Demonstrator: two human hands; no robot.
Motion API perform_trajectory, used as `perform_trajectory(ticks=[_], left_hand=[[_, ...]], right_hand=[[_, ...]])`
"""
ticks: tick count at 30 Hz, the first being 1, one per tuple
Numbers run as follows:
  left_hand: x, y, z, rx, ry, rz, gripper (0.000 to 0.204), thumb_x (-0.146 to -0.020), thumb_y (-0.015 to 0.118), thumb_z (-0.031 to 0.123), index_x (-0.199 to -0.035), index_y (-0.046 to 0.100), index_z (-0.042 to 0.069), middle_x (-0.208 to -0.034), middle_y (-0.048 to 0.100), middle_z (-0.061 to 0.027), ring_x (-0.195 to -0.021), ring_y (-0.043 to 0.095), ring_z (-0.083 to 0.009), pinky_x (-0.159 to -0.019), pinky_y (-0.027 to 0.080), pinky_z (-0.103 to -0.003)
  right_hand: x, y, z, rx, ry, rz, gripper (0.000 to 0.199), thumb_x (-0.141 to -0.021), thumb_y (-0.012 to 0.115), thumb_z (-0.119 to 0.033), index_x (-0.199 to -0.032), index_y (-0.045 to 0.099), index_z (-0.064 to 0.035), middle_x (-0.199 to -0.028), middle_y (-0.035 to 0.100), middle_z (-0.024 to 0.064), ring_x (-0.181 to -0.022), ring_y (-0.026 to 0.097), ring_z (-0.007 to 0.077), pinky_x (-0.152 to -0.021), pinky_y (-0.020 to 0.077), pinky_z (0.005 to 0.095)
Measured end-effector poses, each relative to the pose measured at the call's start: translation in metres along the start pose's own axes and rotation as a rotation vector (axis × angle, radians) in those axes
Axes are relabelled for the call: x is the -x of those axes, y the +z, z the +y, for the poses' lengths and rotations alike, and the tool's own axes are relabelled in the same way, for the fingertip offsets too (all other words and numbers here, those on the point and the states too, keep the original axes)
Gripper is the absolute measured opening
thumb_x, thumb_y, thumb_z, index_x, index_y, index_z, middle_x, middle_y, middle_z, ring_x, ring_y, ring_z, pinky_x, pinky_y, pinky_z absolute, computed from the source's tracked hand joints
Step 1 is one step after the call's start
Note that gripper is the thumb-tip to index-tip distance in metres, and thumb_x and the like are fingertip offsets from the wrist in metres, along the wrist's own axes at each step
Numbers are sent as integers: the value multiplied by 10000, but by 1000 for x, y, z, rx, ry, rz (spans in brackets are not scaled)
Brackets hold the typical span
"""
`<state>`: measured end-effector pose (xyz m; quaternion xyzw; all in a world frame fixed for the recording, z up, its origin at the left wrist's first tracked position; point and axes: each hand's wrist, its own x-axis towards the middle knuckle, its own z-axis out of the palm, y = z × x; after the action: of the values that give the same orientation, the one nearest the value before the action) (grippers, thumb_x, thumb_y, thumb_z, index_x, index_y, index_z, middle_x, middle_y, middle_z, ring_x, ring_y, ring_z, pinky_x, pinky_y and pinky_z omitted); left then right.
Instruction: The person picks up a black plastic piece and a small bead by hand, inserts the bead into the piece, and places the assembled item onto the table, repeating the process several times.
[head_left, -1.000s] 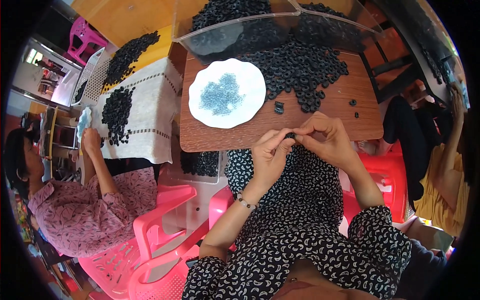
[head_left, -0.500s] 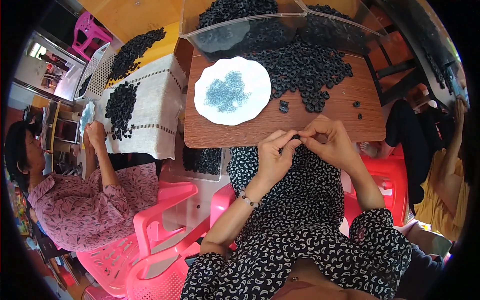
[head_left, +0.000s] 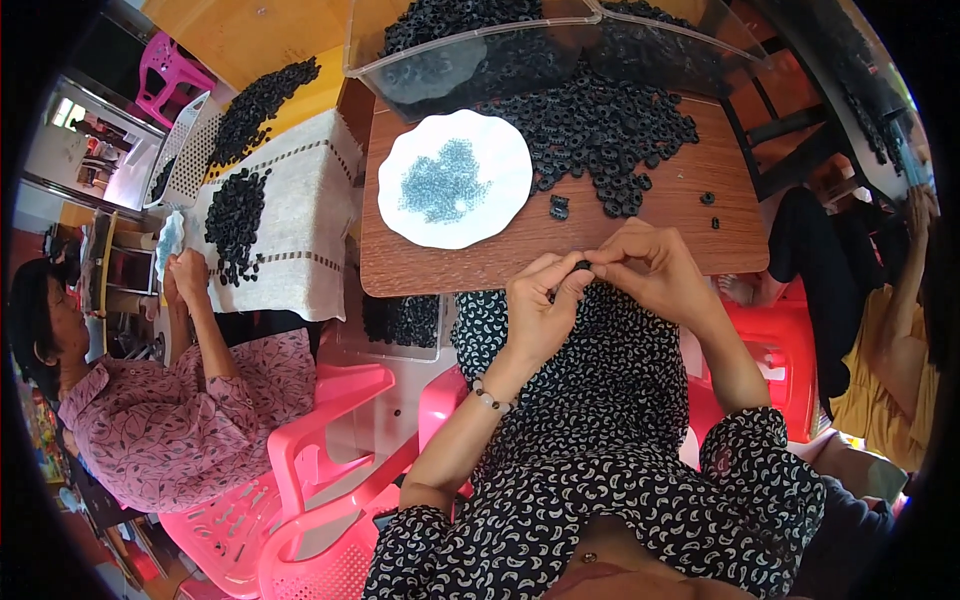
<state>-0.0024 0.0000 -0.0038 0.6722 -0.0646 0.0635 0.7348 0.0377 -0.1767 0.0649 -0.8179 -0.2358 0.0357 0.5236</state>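
My left hand (head_left: 541, 303) pinches a small black ring-shaped part (head_left: 582, 266) just past the near edge of the wooden table. Fingertips of my right hand (head_left: 650, 268) meet it from the other side, pressed together; whatever tiny thing they may hold is hidden. Ahead of my left hand lies a white scalloped plate (head_left: 405, 222) with many small clear bead-like pieces (head_left: 448, 182) on it. Beyond my hands, a heap of black ring-shaped parts (head_left: 610, 135) spreads over the table (head_left: 420, 272). One black part (head_left: 559, 207) sits apart beside the plate.
A clear plastic bin (head_left: 460, 50) of black parts stands at the table's far side. Two loose pieces lie toward its right. On the left, a person (head_left: 190, 420) works beside a cloth-covered surface (head_left: 305, 230) with black parts. Another person's arm (head_left: 905, 270) shows far right.
The view has shifted slightly, so the table and plate sit a little further left and up. Both hands keep the black part pinched between them, with little visible movement.
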Motion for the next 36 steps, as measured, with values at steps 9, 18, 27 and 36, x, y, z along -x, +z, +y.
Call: perform_trajectory(ticks=[9,18,27,36], left_hand=[[0,-5,7,129,10,-91,299,-981,693,66,-1256,686,-51,-912,626,-38,-731,615,-83,-639,503,-208],[-1,-4,17,-39,162,-109,247,-971,702,83,-1195,724,-19,-854,652,-42,-685,616,-84,-608,493,-215],[-1,-5,12,-115,258,-117,250,-1006,674,172,-1134,727,-36,-867,665,-45,-660,609,-89,-586,468,-214],[1,-3,11,-227,386,-44,264,-1008,672,203,-1116,727,-32,-826,670,-55,-643,615,-105,-573,473,-228]], right_hand=[[-9,-15,-2,-504,227,-154,144,-903,772,-47,-1025,763,29,-875,701,16,-849,640,76,-742,509,230],[-9,-19,16,-562,224,-273,419,-901,800,-147,-1262,644,-6,-1132,700,54,-1075,645,124,-941,511,276],[-10,-16,19,-632,105,-529,540,-1015,660,-263,-1482,525,-28,-1279,674,74,-1128,610,114,-999,494,298],[-8,-9,18,-686,122,-493,530,-994,677,-268,-1449,562,-22,-1247,710,81,-1113,625,106,-997,493,283]])
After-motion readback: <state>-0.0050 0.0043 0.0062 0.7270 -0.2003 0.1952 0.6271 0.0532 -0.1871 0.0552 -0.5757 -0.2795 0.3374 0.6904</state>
